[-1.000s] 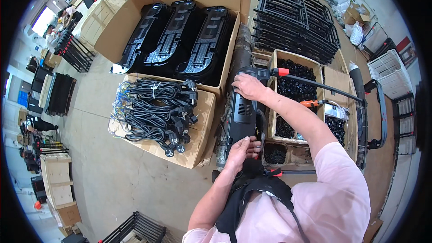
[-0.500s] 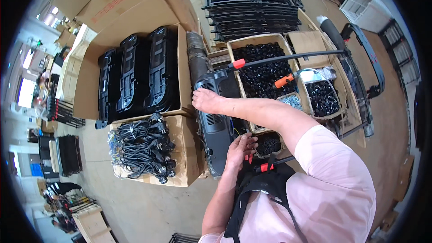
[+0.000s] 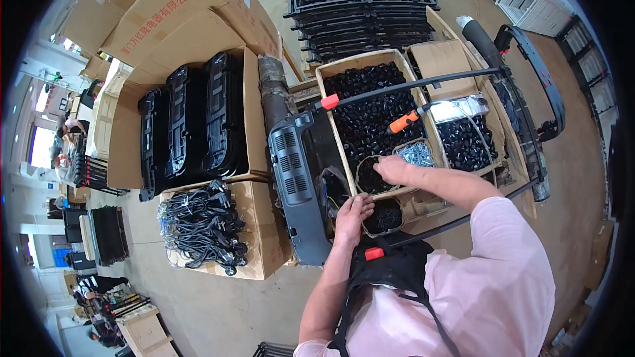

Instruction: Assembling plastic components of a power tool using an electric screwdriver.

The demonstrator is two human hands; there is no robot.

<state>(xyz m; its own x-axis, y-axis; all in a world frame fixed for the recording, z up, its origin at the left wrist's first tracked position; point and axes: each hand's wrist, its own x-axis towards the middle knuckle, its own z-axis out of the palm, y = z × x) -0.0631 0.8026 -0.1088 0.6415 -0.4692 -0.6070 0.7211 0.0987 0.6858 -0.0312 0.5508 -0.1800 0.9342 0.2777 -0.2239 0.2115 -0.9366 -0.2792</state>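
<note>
My right hand (image 3: pixel 392 169) reaches into a small container of tiny dark parts (image 3: pixel 368 176), fingers closed at the tips; what they pinch is hidden. Beside the inner edge of a grey-black plastic housing (image 3: pixel 291 188) with vent slots is my left hand (image 3: pixel 354 217), its fingers pressed together. I cannot make out anything in them. Thin wires (image 3: pixel 329 185) show inside the housing, next to that hand. The housing joins a black tubular frame (image 3: pixel 417 84) with red clips (image 3: pixel 329 102), which lies across the parts boxes. Silver screws (image 3: pixel 417 154) lie just beyond my right hand.
An orange-handled tool (image 3: pixel 403 122) lies over a box of black plastic parts (image 3: pixel 364 92); another such box (image 3: pixel 466 143) is at right. Black power cables (image 3: pixel 202 228) are heaped on a carton at left, before a carton of black housings (image 3: pixel 187 119). Black frames (image 3: pixel 360 10) are stacked behind.
My right hand has left the top of the plastic housing and moved right into the small-parts container. My left hand stays near the housing's edge, fingers now closer together. The view has shifted slightly.
</note>
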